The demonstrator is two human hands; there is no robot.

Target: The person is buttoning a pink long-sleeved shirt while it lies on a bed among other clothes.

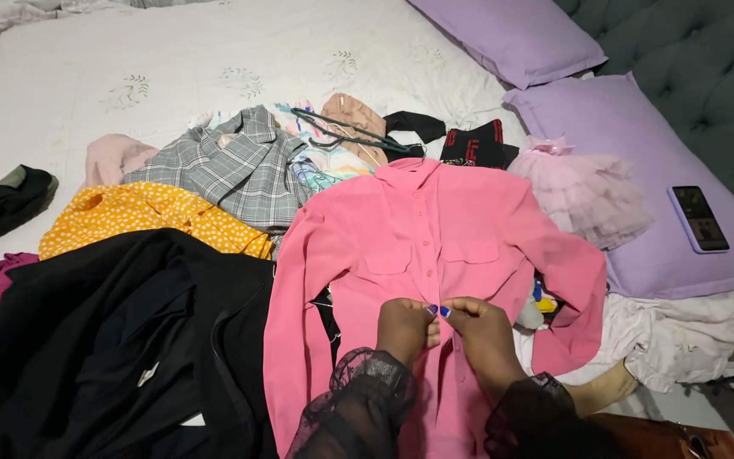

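Observation:
A pink button-up shirt (pixel 418 229) lies spread flat on the bed, collar toward the far side, sleeves out. My left hand (pixel 403 330) and my right hand (pixel 482 333) meet at the shirt's button placket just below the two chest pockets, fingertips pinching the pink fabric together. Both wrists wear black lace cuffs. The lower middle of the shirt is hidden under my hands and sleeves.
Black garments (pixel 112 340) pile at the left, with a yellow dotted garment (pixel 146 217) and a grey plaid jacket (pixel 239 170) beyond. Green hangers (pixel 346 132) lie past the collar. A pink tulle skirt (pixel 584 191), purple pillows (pixel 656 170) and a phone (pixel 700 218) sit right.

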